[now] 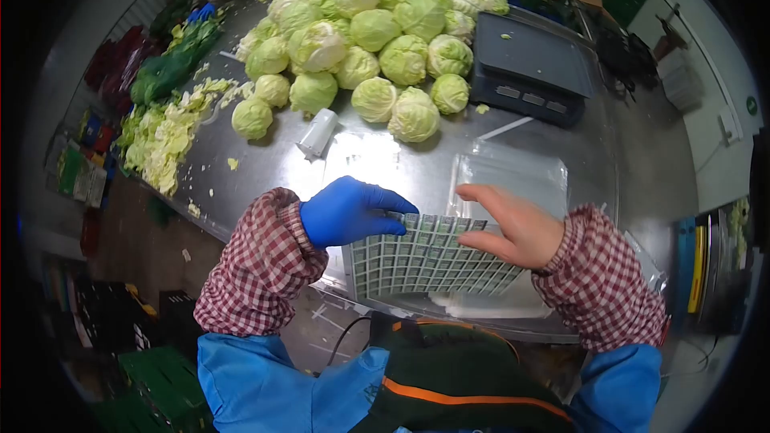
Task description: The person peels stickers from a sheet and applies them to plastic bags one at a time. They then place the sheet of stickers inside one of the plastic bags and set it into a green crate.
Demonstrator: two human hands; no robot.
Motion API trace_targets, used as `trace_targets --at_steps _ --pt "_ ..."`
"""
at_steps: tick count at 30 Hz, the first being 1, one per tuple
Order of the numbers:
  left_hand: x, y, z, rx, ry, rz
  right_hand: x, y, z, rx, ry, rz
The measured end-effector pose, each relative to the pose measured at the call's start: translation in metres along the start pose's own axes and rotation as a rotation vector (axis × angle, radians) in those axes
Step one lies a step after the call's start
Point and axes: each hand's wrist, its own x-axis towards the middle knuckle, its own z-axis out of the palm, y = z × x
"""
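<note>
My left hand (345, 210), in a blue glove, pinches the upper left edge of a curved sheet of labels (433, 261). The sheet has a pale grid with small greenish rectangles and stands tilted at the near side of the metal table. My bare right hand (517, 228) is at the sheet's upper right, thumb and fingers spread apart, with the thumb overlapping the top edge in this view. Behind the hands lies a stack of clear plastic film or bags (513, 172). A white cup-like piece (318, 133) rests on the table ahead of my left hand.
A large pile of cabbages (361, 40) covers the far middle of the steel table (265, 168). A dark weighing scale (529, 64) stands at right. Cut leaves (164, 144) and a green net (176, 60) lie at left. A person's blue-gloved hand (202, 13) shows at far left.
</note>
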Motion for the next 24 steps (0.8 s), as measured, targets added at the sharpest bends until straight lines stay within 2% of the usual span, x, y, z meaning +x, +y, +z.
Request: trace_targets --at_steps 3,5,7,12,16,18,21,23,24 --pt "0.017 0.016 0.005 -0.050 -0.046 -0.032 0.020 -0.017 -0.009 0.121 -0.014 -0.055" --pt "0.026 0.019 0.006 -0.062 -0.059 -0.029 0.026 -0.017 -0.005 -0.046 -0.193 0.042" --pt "0.029 0.019 0.006 -0.017 -0.120 -0.072 0.025 -0.011 -0.002 -0.077 -0.178 0.010" --pt "0.035 0.012 0.006 -0.171 -0.212 -0.125 0.021 -0.002 0.012 0.005 -0.084 0.036" --pt "0.040 -0.005 0.008 -0.246 -0.198 -0.066 0.018 0.003 0.025 0.056 0.037 0.014" --pt "0.043 -0.005 0.004 -0.245 -0.292 -0.156 0.017 0.005 0.033 0.069 0.071 0.011" --pt "0.047 -0.017 0.005 -0.229 -0.305 -0.177 0.017 0.007 0.045 -0.009 0.119 -0.002" --pt "0.052 -0.041 0.005 -0.199 -0.312 -0.158 0.015 0.009 0.054 -0.310 0.161 -0.242" --pt "0.056 -0.054 0.002 -0.162 -0.320 -0.134 0.012 0.008 0.058 -0.314 0.159 -0.239"
